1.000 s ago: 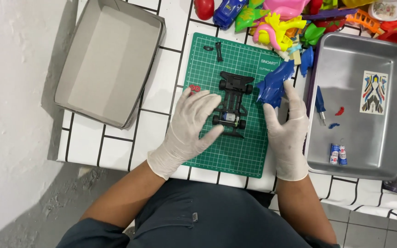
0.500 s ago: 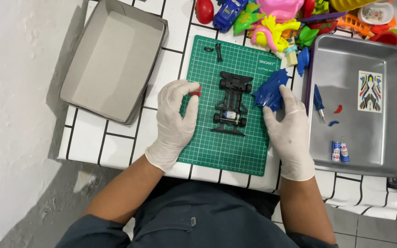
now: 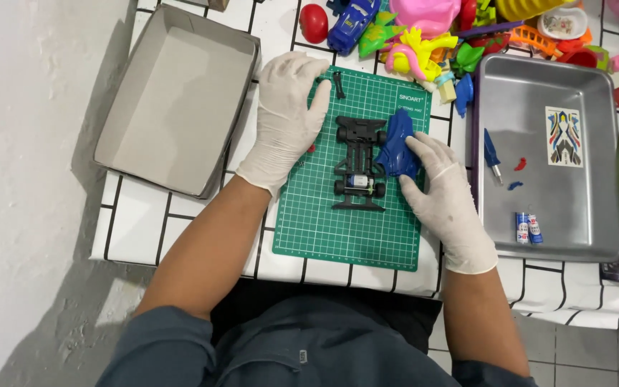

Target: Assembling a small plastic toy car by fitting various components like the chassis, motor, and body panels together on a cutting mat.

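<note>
A black toy car chassis (image 3: 359, 166) lies in the middle of a green cutting mat (image 3: 345, 236). My right hand (image 3: 444, 197), in a white glove, rests just right of the chassis with its fingers on a blue car body shell (image 3: 394, 147) that leans against the chassis. My gloved left hand (image 3: 286, 115) lies flat over the mat's far left corner, fingers spread, holding nothing. Its fingertips are next to a small black part (image 3: 338, 83). A tiny red piece (image 3: 312, 148) peeks out beside its palm.
A grey cardboard box (image 3: 173, 100) sits left of the mat. On the right, a metal tray (image 3: 596, 100) holds a sticker sheet (image 3: 564, 136), a blue screwdriver (image 3: 492, 158) and two small batteries (image 3: 528, 228). Colourful plastic toys (image 3: 431, 29) crowd the far edge of the white tiled table (image 3: 130, 222).
My left hand has moved from beside the chassis up to the far left corner of the mat. My right hand has stayed on the blue shell, beside the chassis.
</note>
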